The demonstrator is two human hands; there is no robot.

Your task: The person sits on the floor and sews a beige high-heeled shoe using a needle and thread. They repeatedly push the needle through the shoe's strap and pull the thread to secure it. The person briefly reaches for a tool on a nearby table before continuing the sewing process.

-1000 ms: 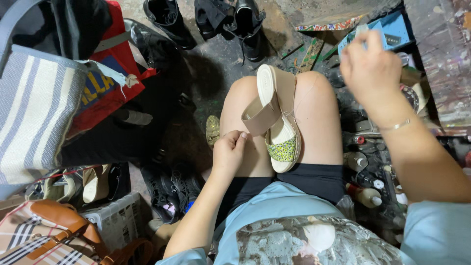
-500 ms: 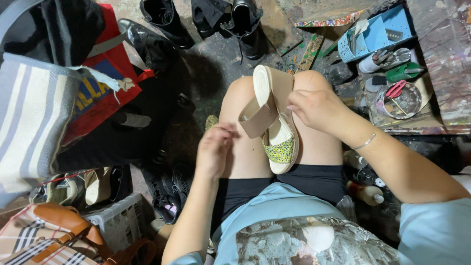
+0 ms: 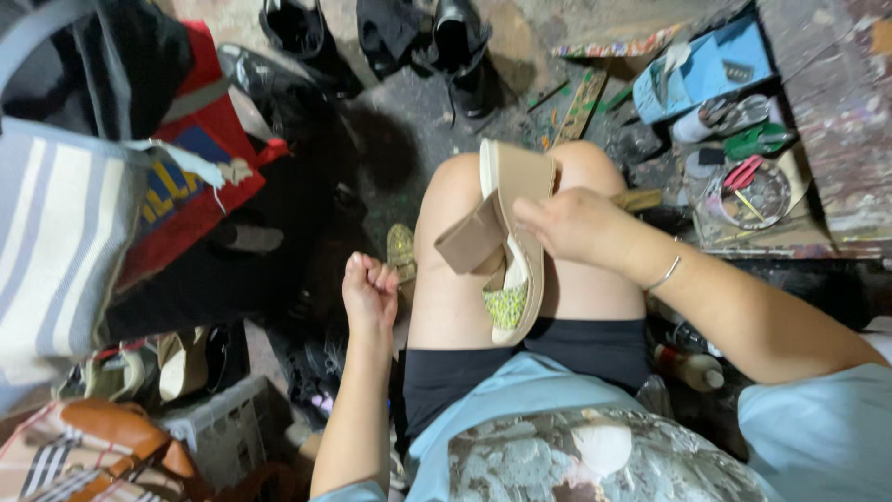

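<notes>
A striped grey and white bag (image 3: 56, 251) fills the left side, with a red bag (image 3: 190, 177) beside it and a brown plaid bag (image 3: 84, 455) below. Black boots (image 3: 465, 46) stand on the floor (image 3: 409, 130) ahead of the knees. To the right, a worn bench (image 3: 827, 102) carries a round tin of small tools (image 3: 753, 191) and a blue box (image 3: 706, 70). A white crate (image 3: 218, 428) sits low on the left, just beside a few pale shoes (image 3: 121, 367).

A beige block-heel sandal (image 3: 511, 242) lies sole up between the 2 bare knees, its heel tilted to the left and its yellow-green speckled insole showing near the shorts.

The right hand (image 3: 581, 223) rests on the sandal's sole, its grip narrow, fingers curled over the edge. The left hand (image 3: 369, 290) hangs just left of the thigh in a closed fist, apart from the sandal; whether it holds anything cannot be told.
</notes>
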